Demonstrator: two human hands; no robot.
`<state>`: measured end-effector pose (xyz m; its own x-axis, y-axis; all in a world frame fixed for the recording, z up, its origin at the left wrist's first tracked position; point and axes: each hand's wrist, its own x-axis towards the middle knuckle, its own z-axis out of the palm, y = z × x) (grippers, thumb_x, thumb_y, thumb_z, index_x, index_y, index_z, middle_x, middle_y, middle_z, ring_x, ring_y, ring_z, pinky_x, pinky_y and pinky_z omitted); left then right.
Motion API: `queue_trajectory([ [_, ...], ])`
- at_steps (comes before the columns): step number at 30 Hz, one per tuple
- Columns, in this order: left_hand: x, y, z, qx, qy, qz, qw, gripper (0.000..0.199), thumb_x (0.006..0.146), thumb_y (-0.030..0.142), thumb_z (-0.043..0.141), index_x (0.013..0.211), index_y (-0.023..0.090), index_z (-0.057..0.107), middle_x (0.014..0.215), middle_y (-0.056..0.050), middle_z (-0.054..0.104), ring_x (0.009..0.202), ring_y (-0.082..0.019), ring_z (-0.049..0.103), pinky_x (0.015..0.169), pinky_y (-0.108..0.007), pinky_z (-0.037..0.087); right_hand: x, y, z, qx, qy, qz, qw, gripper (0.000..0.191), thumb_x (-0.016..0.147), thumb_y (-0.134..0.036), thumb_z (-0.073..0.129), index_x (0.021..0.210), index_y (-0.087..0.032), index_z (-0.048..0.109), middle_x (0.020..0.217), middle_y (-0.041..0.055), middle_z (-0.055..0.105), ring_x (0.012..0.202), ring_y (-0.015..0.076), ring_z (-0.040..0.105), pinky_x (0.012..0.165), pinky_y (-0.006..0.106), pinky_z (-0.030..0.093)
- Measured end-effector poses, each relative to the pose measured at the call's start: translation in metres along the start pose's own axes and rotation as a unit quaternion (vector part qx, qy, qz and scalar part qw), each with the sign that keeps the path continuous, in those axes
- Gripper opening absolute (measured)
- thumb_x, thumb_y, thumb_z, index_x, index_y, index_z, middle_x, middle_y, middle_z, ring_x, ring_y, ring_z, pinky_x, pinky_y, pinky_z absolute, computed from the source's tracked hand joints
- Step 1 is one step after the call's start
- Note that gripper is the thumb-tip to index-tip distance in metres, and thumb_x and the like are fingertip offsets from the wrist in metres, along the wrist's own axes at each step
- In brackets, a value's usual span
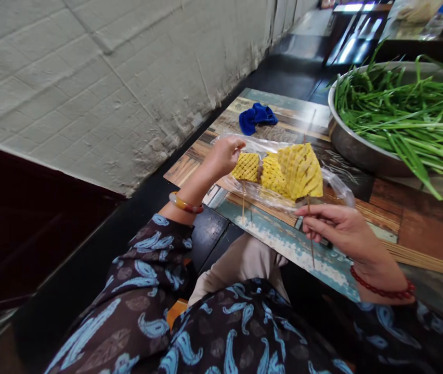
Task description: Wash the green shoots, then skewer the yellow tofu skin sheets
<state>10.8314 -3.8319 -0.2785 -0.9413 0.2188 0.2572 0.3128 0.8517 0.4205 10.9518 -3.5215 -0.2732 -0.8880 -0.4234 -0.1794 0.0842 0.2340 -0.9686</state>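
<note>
My right hand (333, 228) pinches a thin wooden skewer (312, 254) between thumb and fingers. On that skewer, above the hand, is a broad yellow piece of food (301, 171) cut in a criss-cross pattern. My left hand (227, 155) is closed, fingertips together, at the left edge of a clear plastic bag (272, 139); what it pinches, if anything, is hidden. Just right of it lies a smaller yellow lattice-cut piece (246, 167), with a skewer (244, 202) sticking out toward me. Another yellow piece (273, 176) lies between them on the plastic, partly covered by the raised one.
A large metal basin (340, 132) heaped with long green leaves (408, 109) stands on the right of the wood-patterned table (432, 218). Dark blue cloth (256, 118) lies at the back. A bundle of skewers (428, 262) is at the right. A pale wall (128, 78) runs along the left.
</note>
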Motion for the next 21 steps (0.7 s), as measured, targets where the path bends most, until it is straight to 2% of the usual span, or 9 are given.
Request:
queue_trajectory([
  [8, -0.001, -0.004, 0.012, 0.097, -0.103, -0.039, 0.989, 0.050, 0.081, 0.015, 0.060, 0.131, 0.012, 0.064, 0.127, -0.014, 0.070, 0.119, -0.028, 0.063, 0.104, -0.038, 0.047, 0.001, 0.000, 0.002, 0.000, 0.001, 0.000, 1.000, 0.037, 0.081, -0.048, 0.076, 0.101, -0.016, 0.077, 0.064, 0.0017, 0.070, 0.048, 0.0107, 0.063, 0.047, 0.021, 0.056],
  [12, 0.002, -0.009, 0.017, 0.097, -0.113, -0.038, 0.988, 0.061, 0.079, 0.020, 0.065, 0.139, 0.015, 0.057, 0.135, -0.012, 0.066, 0.126, -0.027, 0.060, 0.107, -0.036, 0.044, 0.001, 0.002, 0.001, -0.003, -0.006, 0.001, 1.000, 0.035, 0.083, -0.046, 0.075, 0.103, -0.017, 0.077, 0.064, 0.0013, 0.070, 0.049, 0.0106, 0.062, 0.048, 0.021, 0.055],
  [17, 0.004, -0.012, 0.018, 0.087, -0.132, -0.038, 0.987, 0.070, 0.078, 0.021, 0.065, 0.146, 0.015, 0.049, 0.131, -0.011, 0.068, 0.122, -0.028, 0.062, 0.102, -0.035, 0.047, 0.003, 0.007, 0.002, -0.008, -0.022, -0.007, 1.000, 0.031, 0.087, -0.043, 0.071, 0.104, -0.017, 0.076, 0.067, 0.0019, 0.070, 0.051, 0.0105, 0.063, 0.050, 0.021, 0.055],
  [21, 0.004, -0.008, 0.014, 0.086, -0.122, -0.048, 0.988, 0.073, 0.076, 0.018, 0.065, 0.147, 0.014, 0.047, 0.126, -0.011, 0.070, 0.117, -0.028, 0.064, 0.097, -0.034, 0.049, 0.006, 0.006, 0.004, -0.008, -0.047, -0.027, 0.999, 0.032, 0.088, -0.044, 0.070, 0.101, -0.016, 0.076, 0.067, 0.0024, 0.070, 0.052, 0.0114, 0.063, 0.052, 0.022, 0.056],
])
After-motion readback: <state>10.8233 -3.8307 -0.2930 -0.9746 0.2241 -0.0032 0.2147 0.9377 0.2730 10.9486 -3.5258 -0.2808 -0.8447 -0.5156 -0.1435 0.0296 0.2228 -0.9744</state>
